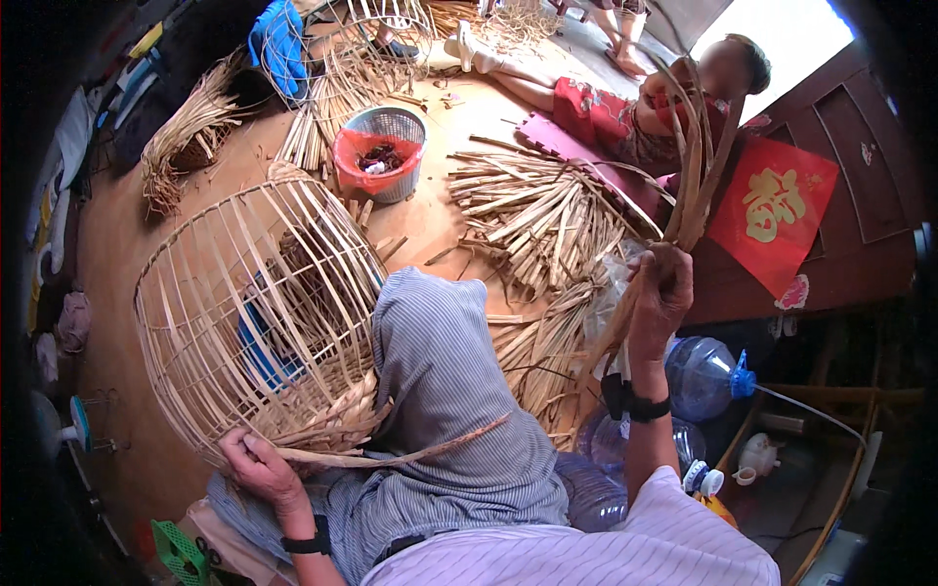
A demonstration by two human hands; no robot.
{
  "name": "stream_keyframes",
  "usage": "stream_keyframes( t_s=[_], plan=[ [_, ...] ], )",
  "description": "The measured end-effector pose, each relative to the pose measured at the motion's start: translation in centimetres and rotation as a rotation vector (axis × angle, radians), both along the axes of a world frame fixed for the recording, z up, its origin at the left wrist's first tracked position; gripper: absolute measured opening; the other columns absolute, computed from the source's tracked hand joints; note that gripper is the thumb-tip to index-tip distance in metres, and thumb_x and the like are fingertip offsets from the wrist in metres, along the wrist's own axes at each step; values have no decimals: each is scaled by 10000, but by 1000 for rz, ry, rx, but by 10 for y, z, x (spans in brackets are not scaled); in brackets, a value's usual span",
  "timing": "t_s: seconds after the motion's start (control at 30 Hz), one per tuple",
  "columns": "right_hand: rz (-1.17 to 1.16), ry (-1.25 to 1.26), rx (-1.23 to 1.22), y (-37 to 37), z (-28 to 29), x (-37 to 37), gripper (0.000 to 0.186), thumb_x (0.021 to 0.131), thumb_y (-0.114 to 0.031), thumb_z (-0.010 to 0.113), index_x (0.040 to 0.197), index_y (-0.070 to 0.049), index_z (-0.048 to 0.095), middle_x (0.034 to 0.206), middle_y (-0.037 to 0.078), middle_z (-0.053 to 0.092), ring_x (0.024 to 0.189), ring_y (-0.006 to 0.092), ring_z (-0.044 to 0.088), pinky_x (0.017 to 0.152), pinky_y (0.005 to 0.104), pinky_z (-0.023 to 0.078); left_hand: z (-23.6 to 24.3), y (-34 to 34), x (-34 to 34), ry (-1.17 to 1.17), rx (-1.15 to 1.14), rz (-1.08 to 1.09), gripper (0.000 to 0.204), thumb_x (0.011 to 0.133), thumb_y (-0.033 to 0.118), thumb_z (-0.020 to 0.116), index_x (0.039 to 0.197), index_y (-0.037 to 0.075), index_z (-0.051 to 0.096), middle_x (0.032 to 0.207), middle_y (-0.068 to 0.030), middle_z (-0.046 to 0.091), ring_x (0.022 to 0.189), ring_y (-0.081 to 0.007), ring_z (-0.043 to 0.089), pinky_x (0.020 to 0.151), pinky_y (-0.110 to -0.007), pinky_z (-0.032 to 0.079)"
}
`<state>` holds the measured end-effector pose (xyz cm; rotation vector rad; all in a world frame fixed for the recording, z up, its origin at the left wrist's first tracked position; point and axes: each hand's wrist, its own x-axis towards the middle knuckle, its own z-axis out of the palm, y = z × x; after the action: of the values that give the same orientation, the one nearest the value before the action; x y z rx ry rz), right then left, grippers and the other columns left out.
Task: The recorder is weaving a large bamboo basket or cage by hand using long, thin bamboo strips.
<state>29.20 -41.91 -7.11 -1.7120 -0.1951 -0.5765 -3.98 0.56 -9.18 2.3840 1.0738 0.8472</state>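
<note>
Straw-coloured open-work basket of slender ribs and hoops [249,293]: left half of the frame, tilted, its right side beside the grey striped trousers [440,342] at centre.

Left hand [262,469]: lower left, black band [308,536] at the wrist. Fingers bent, thumb uppermost, grasping the basket at its lower edge; the body of the basket lies above and to the right of this grip. Long tan strip [430,454]: runs from beside the left hand rightward across the trousers, tip at lower centre; cannot tell whether the fingers hold it too.

Right hand [666,293]: right of centre, raised, well apart from the basket, with a second black band [647,402] at the wrist. Fingers clenched about a bundle of broad brown strips [696,176]; lengths rise and spread above the fist.

Fanned pile of dry tan strips [537,210]: upper centre, left of the right hand.

Grey perforated plastic bin [410,184]: upper centre, above the basket, with a red plastic liner [354,176].

Loose-ended tan sheaf [191,137]: upper left.

Clear plastic bottle with blue cap [696,376]: right, below the right hand.

Red paper square with gold character [816,190]: right, on a dark brown panelled door [865,146].

Seated person in red patterned clothing [601,117]: upper right, partly behind the raised strips.
</note>
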Motion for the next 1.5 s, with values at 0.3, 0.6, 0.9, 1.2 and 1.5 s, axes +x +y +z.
stream_keyframes(
  t_s=[0.3,0.6,0.9,1.2,1.5],
  plan=[
    [137,568,630,-13,-159,39,312,965,71,511,1221,-25,661,1021,81,718,828,203,705,749,317,603,7,-2,5,-45,145,-22,219,1053,198,511,1086,14,626,925,-180,669,828,-358,653,772,-462,519],
    [-134,1118,697,-58,-333,-30,480,848,157,650,1318,58,633,1039,117,686,718,187,654,561,261,504,-5,9,-5,-11,59,-24,272,1084,230,476,1153,-3,598,1024,-173,643,918,-309,614,879,-426,508],
    [55,1219,496,-53,-275,-58,455,925,56,653,1369,-44,643,933,-1,640,752,125,604,647,243,509,-6,9,-3,9,125,-11,279,1094,230,487,1182,-1,614,1056,-177,665,947,-332,639,898,-441,523],
    [315,849,-348,-91,-296,-38,627,798,102,663,1409,-36,638,1337,93,712,1170,246,693,977,348,569,-23,15,-20,-17,106,69,216,1059,178,533,1148,8,634,998,-142,646,948,-297,618,911,-421,516],
    [113,643,-656,-130,-223,-19,324,1135,-283,610,1017,-1,720,927,43,631,833,145,586,762,339,490,31,-5,0,29,-154,-68,180,1037,151,588,1151,40,671,981,-201,713,884,-395,718,802,-476,557]
  ],
)
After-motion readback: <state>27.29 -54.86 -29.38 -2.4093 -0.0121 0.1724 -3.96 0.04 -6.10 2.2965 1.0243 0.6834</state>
